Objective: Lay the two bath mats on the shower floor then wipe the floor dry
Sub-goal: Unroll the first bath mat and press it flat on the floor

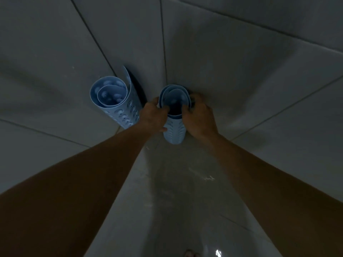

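Two light blue bath mats stand rolled up on end in the corner of a grey tiled shower. The left rolled mat [115, 102] leans against the left wall, loosely coiled, with suction cups showing inside. The right rolled mat [174, 117] stands in the corner itself. My left hand [153, 114] grips its top rim from the left, fingers hooked over the edge. Over the rim's right side my right hand [198, 115] grips the same roll.
Tiled walls [259, 62] close in on the left, back and right. The wet, glossy shower floor [185, 191] stretches toward me, with glints of water. A bit of a foot [191, 254] shows at the bottom edge.
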Available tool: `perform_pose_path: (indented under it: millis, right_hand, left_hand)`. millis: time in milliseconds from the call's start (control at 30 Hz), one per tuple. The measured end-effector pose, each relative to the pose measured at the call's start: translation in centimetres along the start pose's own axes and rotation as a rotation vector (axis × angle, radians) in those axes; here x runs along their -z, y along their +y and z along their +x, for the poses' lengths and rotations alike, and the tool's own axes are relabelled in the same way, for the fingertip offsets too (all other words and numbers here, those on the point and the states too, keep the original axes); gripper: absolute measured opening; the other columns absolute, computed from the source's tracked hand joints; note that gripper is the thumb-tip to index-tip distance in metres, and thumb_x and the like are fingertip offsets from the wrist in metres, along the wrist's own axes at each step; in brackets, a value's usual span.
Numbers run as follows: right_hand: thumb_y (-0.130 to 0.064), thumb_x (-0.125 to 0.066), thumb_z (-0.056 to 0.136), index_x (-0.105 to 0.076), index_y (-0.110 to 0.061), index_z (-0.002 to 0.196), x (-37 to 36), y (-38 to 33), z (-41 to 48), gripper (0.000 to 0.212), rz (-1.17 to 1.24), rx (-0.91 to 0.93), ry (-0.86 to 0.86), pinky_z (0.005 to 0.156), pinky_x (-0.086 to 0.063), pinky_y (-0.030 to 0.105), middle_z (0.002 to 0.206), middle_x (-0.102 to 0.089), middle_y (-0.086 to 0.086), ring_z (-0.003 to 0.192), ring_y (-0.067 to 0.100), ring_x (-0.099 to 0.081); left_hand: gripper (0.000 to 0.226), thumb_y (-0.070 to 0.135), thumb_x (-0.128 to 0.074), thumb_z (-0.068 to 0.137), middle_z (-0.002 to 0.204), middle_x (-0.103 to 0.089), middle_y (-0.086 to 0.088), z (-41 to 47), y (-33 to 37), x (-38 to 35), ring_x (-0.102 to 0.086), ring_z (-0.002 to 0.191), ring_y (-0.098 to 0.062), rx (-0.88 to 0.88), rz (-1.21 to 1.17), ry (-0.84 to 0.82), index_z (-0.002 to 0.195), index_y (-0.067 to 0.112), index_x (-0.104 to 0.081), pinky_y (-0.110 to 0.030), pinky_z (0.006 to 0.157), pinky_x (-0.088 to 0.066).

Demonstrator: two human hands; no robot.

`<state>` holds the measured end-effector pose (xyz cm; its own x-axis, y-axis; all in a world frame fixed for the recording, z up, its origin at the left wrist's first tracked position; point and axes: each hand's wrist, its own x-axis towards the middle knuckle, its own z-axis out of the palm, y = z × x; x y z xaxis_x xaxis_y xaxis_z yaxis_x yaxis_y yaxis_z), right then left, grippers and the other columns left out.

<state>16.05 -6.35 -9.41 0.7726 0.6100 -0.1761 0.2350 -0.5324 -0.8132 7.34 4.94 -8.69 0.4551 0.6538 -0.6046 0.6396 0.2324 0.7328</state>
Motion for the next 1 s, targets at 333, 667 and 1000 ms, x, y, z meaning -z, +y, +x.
perform_pose_path:
  millis: [333, 667, 1000]
  right_hand:
    - [-0.018, -0.057, 0.085, -0.05, -0.038, 0.119, 2.0, 2.7, -2.1, 0.04, 0.206, -0.103, -0.253, 0.09, -0.056, 0.048, 0.109, -0.066, -0.01, 0.102, 0.013, -0.065]
    - [-0.046, -0.093, 0.057, -0.025, -0.032, 0.15, 3.2, 6.2, -5.3, 0.116, 0.068, -0.083, -0.338, 0.107, -0.041, 0.043, 0.133, -0.043, -0.001, 0.129, 0.022, -0.039]
    - [-0.054, -0.08, 0.07, -0.044, -0.028, 0.134, 4.8, 6.9, -9.1, 0.078, 0.282, -0.059, -0.227, 0.101, -0.051, 0.042, 0.128, -0.06, -0.012, 0.116, 0.009, -0.06]
  left_hand:
    - [0.024, 0.003, -0.048, 0.101, 0.114, -0.066, -0.023, -2.5, 0.2, 0.9, -0.066, 0.103, -0.04, 0.015, 0.007, -0.057, 0.12, 0.003, -0.063, -0.034, 0.055, -0.061]
    - [0.024, 0.012, -0.045, 0.103, 0.09, -0.069, -0.004, -5.5, 0.8, 1.5, -0.069, 0.078, -0.018, -0.09, 0.385, -0.271, 0.101, 0.026, -0.064, -0.026, 0.054, -0.06]
    - [0.019, 0.021, -0.056, 0.081, 0.092, -0.067, -0.004, -7.6, 1.2, -0.3, -0.064, 0.082, -0.019, 0.003, 0.193, -0.321, 0.096, 0.016, -0.066, -0.027, 0.062, -0.055]
